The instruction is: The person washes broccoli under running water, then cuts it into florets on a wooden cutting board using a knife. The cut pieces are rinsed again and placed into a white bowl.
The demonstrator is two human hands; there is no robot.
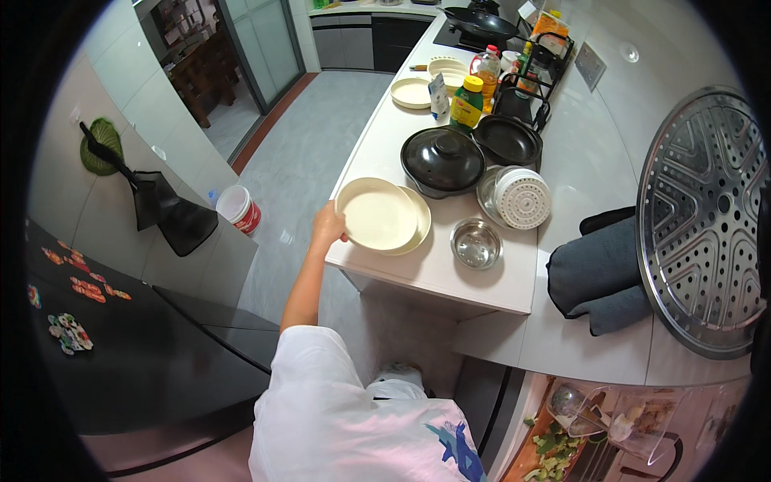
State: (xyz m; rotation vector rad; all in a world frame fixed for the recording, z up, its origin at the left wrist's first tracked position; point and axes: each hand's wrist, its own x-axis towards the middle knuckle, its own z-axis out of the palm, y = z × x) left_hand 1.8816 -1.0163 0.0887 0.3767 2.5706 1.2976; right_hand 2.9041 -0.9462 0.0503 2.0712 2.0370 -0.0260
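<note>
My left hand [329, 225] grips the left rim of a cream-coloured shallow dish [376, 214]. The dish overlaps a second cream plate [423, 224], whose right edge shows from under it, at the near left corner of the white counter. Whether the two touch I cannot tell. Just behind them stands a black lidded pot [443, 158]. To the right are a stainless steel bowl [476, 243] and a white perforated basket [523, 199] on a glossy round bowl. My right hand is out of view.
Further back on the counter [385, 144] are a black frying pan [507, 140], a green bottle with a yellow cap [467, 103], an oil bottle [485, 71], another cream plate [412, 93] and a black rack [545, 90]. A perforated steel steamer tray [702, 223] and grey cloth [596, 265] are at right.
</note>
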